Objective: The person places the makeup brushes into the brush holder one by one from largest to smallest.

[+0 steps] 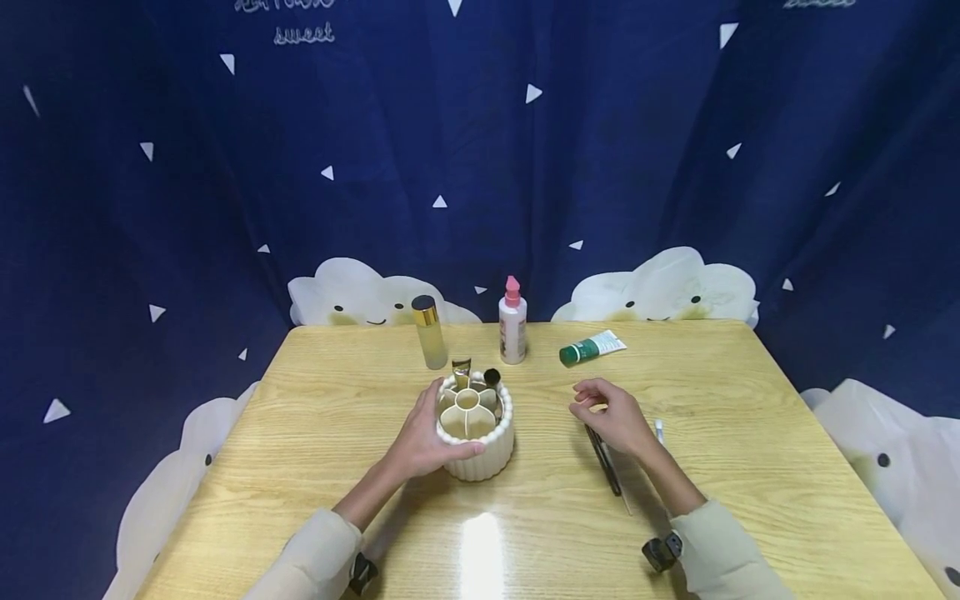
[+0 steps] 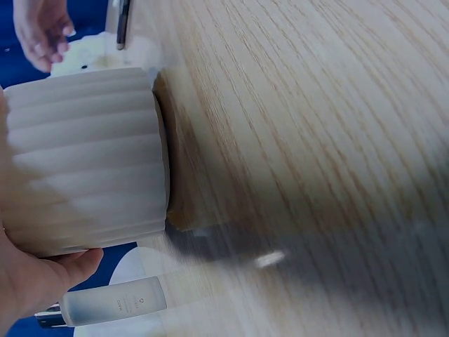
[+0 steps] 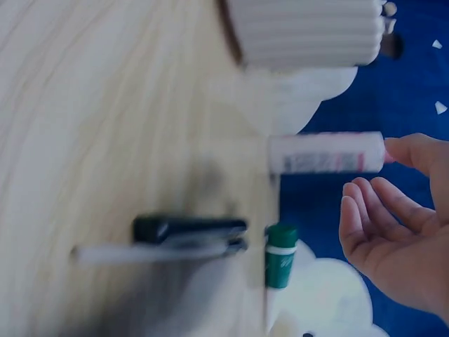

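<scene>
One blue curtain (image 1: 375, 100) at the back, one wood surface (image 1: 337, 375) carrying everything. One cream organizer (image 1: 483, 458), fluted, upright around mid-surface: that's the main piece. Two grips. My left grip (image 1: 422, 440) is wrapped round the organizer, fingers along its left side, thumb across the front. My right grip (image 1: 617, 417) holds nothing: fingers loosely bent, thumb apart from the fingertips in the right wrist view.

Step in hand, as I judge it: left bracing the organizer, right free to pick among the loose pieces. Next move, I'd say, calls for lining the right up on one piece and a light pinch, left firm so the organizer doesn't slide.

Rest of the count, going down. Bottles: two, both standing behind the organizer, a pump bottle (image 1: 513, 333) with a pink top and a capped bottle (image 1: 431, 343) with a gold band. Loose tubes: one, the green-and-white tube (image 1: 592, 347), lying right of the pump bottle. Slim sticks: I make it two, a dark stick (image 1: 602, 460) and a pale stick (image 3: 140, 254), side by side; blurred there, so maybe another. White-tipped piece (image 1: 658, 429): one, partly hidden by my right arm. Poking out of the organizer: two, a gold tube (image 1: 461, 377) and a black tip (image 1: 492, 377).
</scene>
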`<state>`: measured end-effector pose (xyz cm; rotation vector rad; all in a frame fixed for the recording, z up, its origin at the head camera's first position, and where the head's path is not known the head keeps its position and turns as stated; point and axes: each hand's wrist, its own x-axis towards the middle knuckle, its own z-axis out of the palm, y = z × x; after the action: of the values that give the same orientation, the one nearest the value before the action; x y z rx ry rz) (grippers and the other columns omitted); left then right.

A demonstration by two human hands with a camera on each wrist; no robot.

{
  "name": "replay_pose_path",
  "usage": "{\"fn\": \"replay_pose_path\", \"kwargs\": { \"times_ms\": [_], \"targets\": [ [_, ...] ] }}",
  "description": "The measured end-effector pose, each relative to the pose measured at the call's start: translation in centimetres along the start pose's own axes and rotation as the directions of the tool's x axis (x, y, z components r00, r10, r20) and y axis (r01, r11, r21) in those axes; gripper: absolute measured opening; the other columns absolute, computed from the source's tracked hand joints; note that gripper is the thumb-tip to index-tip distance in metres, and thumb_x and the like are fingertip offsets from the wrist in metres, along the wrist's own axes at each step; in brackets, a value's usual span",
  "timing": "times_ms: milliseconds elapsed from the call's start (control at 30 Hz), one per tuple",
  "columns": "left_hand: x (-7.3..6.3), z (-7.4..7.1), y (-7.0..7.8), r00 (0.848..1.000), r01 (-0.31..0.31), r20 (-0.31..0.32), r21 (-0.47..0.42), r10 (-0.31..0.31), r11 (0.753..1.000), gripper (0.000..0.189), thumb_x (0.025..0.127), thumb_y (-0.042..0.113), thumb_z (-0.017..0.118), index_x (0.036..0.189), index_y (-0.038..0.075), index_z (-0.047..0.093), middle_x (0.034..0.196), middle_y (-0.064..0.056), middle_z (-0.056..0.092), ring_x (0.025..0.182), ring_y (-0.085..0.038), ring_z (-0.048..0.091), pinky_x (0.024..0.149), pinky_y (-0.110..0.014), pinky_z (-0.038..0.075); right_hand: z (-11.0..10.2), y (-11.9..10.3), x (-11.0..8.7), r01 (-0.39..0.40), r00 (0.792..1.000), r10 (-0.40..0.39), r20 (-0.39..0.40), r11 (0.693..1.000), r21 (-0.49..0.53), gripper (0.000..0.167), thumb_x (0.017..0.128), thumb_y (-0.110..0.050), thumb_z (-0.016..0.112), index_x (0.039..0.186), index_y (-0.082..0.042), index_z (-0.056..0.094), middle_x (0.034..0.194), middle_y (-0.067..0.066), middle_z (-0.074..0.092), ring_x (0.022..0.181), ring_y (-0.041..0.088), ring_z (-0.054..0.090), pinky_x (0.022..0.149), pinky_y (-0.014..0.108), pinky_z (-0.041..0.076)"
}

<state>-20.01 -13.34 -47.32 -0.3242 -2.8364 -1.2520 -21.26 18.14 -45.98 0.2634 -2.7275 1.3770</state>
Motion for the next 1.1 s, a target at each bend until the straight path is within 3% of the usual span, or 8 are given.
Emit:
{"fn": "replay_pose_path", "kwargs": {
  "times_ms": [300,467,633,833,933,1100],
  "targets": [
    [0.0,-0.1,0.0,1.0,0.023,0.01,0.003,-0.023,1.0,0.128,0.053,0.065,0.081,0.151,0.014,0.017,0.151,-0.015,0.032,0.134,-0.035,0.039,0.107,-0.057,0.035,-1.1,2.9,-0.4,-0.087,0.993,0.092,0.079,0.994,-0.059,0.028,0.085,-0.015,0.067,0.106,0.003,0.063,0.089,0.009,0.068,0.078,0.013,0.061,0.064,0.021,0.049],
    [0.0,-0.1,-0.1,1.0,0.02,0.009,0.005,-0.02,1.0,0.128,0.053,0.065,0.081,0.151,0.014,0.017,0.151,-0.015,0.033,0.134,-0.035,0.039,0.107,-0.057,0.035,-0.8,3.4,-0.7,-0.128,0.983,0.142,0.119,0.985,-0.113,0.023,0.082,-0.012,0.07,0.098,0.003,0.066,0.082,0.007,0.066,0.07,0.012,0.057,0.058,0.02,0.047],
    [0.0,0.0,0.1,1.0,0.021,0.016,0.007,-0.021,1.0,0.128,0.053,0.066,0.08,0.151,0.014,0.017,0.151,-0.015,0.032,0.134,-0.036,0.038,0.107,-0.058,0.035,0.0,3.7,-0.8,-0.171,0.978,0.187,0.097,0.973,-0.153,0.024,0.074,-0.01,0.074,0.093,0.003,0.068,0.074,0.005,0.065,0.061,0.009,0.054,0.049,0.018,0.042],
    [-0.1,-0.1,0.1,0.999,0.023,0.022,0.008,-0.023,1.0,0.128,0.053,0.065,0.081,0.151,0.013,0.017,0.151,-0.015,0.032,0.134,-0.036,0.039,0.107,-0.058,0.035,0.9,4.5,-0.6,-0.166,0.981,0.184,0.065,0.962,-0.215,0.011,0.069,-0.01,0.075,0.072,-0.004,0.067,0.06,-0.002,0.058,0.052,0.009,0.047,0.045,0.018,0.035],
    [-0.1,-0.1,0.1,1.0,0.02,0.018,0.008,-0.02,1.0,0.128,0.053,0.066,0.08,0.151,0.014,0.017,0.15,-0.015,0.033,0.133,-0.035,0.039,0.107,-0.058,0.036,1.3,4.7,-0.5,-0.147,0.985,0.164,0.048,0.956,-0.254,0.014,0.068,-0.012,0.075,0.064,-0.008,0.063,0.055,-0.005,0.054,0.051,0.009,0.044,0.045,0.019,0.032],
    [0.0,-0.1,0.0,1.0,0.004,0.011,0.001,-0.004,1.0,0.127,0.053,0.064,0.081,0.151,0.013,0.019,0.148,-0.014,0.036,0.131,-0.034,0.042,0.106,-0.056,0.037,1.7,4.6,-0.3,-0.178,0.981,0.195,0.024,0.935,-0.308,0.02,0.068,-0.012,0.075,0.057,-0.01,0.058,0.052,-0.005,0.052,0.05,0.011,0.045,0.047,0.021,0.034]
  ]
}}
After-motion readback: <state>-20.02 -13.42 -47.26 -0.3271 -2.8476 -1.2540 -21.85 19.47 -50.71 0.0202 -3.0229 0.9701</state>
